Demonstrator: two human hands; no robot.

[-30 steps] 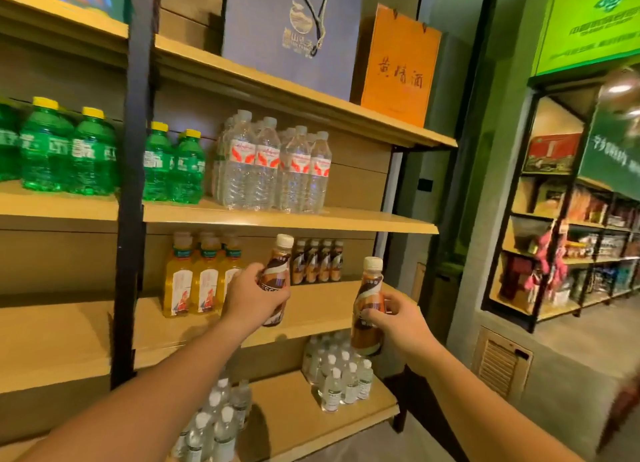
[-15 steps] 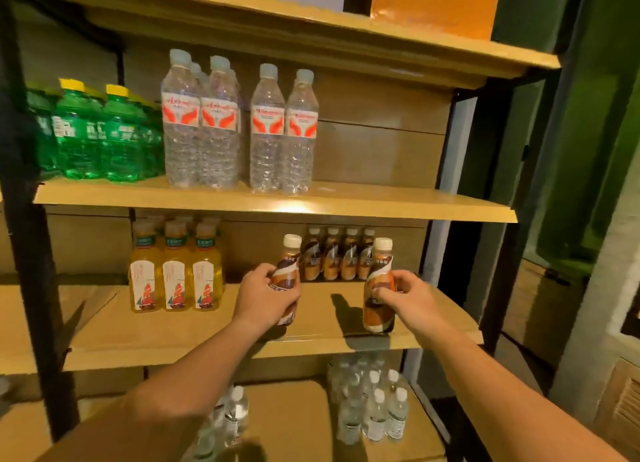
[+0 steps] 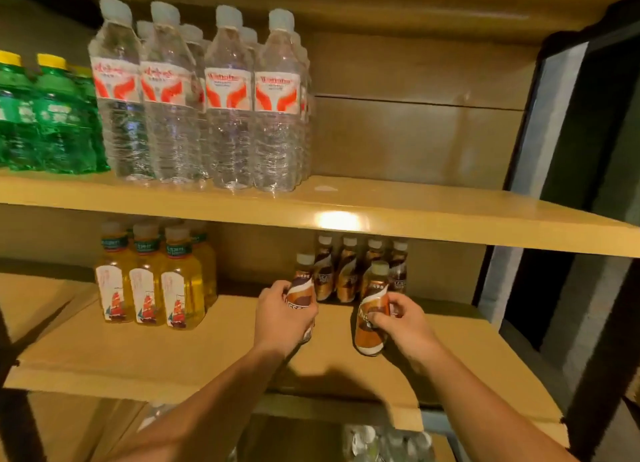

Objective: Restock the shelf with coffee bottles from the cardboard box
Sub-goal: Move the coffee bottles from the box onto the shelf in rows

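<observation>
My left hand (image 3: 281,314) grips a brown coffee bottle (image 3: 302,281) with a white cap, held upright over the middle wooden shelf (image 3: 173,354). To its right, my right hand (image 3: 398,318) holds a second coffee bottle (image 3: 372,326), whose base is at the shelf board. Both sit just in front of a row of several coffee bottles (image 3: 360,267) standing at the back of the shelf. The cardboard box is out of view.
Yellow tea bottles (image 3: 149,281) stand left on the same shelf. On the shelf above are clear water bottles (image 3: 204,101) and green soda bottles (image 3: 41,115). Small water bottles (image 3: 384,442) lie on the shelf below. A dark upright post (image 3: 595,340) bounds the right side.
Both hands have carried their bottles deeper onto the shelf, close to the back row. The view has closed in on the shelf.
</observation>
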